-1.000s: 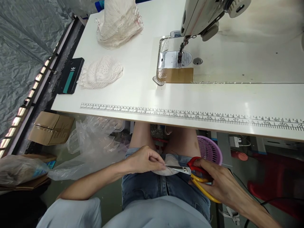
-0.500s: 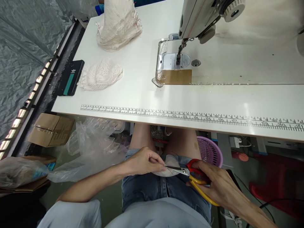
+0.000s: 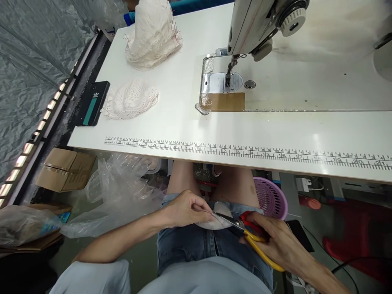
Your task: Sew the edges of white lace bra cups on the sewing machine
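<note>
Over my lap, my left hand (image 3: pixel 191 209) pinches the edge of a small off-white piece of fabric (image 3: pixel 217 223). My right hand (image 3: pixel 272 239) is closed around the handles of scissors (image 3: pixel 252 236), one red and one yellow. The scissor blades point left and lie against the fabric, their tips close to my left fingertips. Part of the fabric hangs down over my denim shorts (image 3: pixel 196 245). My left fingers hide the edge being held.
Ahead is a white table (image 3: pixel 177 126) with a printed ruler and a sewing machine (image 3: pixel 251 32). On its left lie a lacy white cloth (image 3: pixel 131 99), a cream fabric pile (image 3: pixel 153 36) and a black phone (image 3: pixel 93 103). A purple basket (image 3: pixel 271 198) stands below.
The scissor blades have shifted slightly and look a little more closed. My left hand keeps its pinch on the fabric. The view has tilted slightly.
</note>
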Motion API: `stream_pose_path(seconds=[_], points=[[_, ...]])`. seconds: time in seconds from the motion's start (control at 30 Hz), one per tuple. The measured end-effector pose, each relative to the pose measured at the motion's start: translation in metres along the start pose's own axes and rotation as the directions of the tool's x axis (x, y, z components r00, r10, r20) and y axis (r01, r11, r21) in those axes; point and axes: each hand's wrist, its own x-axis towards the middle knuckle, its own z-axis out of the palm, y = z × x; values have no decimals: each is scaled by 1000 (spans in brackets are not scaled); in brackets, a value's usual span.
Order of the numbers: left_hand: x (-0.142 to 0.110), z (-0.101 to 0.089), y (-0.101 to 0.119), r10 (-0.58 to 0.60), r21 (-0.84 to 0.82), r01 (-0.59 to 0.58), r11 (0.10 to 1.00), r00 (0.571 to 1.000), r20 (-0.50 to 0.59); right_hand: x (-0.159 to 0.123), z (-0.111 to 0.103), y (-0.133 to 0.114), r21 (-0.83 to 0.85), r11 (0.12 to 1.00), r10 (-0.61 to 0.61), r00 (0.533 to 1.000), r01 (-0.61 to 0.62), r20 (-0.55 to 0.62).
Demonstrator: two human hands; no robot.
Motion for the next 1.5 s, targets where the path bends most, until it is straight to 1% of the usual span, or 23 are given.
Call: stream_pose_path(seconds=[0.1,0.23,0.37,0.57,0.87,1.27,1.5], points=[[0,-1,-1,12,20,-12,1000,1000,5,0,-1,1,-29,1000,-8,1000,7,-10],[-1,-2,-1,24,19,-24,1000,1000,15,0,-1,2,-58,997,-48,997,45,-56],[-1,-2,1,29,14,-29,999,999,14,1,-1,4,-72,995,-77,995,72,-64],[0,-1,1,28,14,-28,1000,1000,4,-1,-1,7,-91,992,-92,993,86,-69],[1,-1,-1,50,-2,-50,999,999,3,0,-3,8,-146,984,-123,984,103,-132],[1,-1,5,11,22,-11,1000,1000,0,0,-3,7,-189,973,-160,978,133,-135],[1,0,3,-2,17,2,1000,1000,6,2,-3,6,-190,972,-165,978,139,-130]])
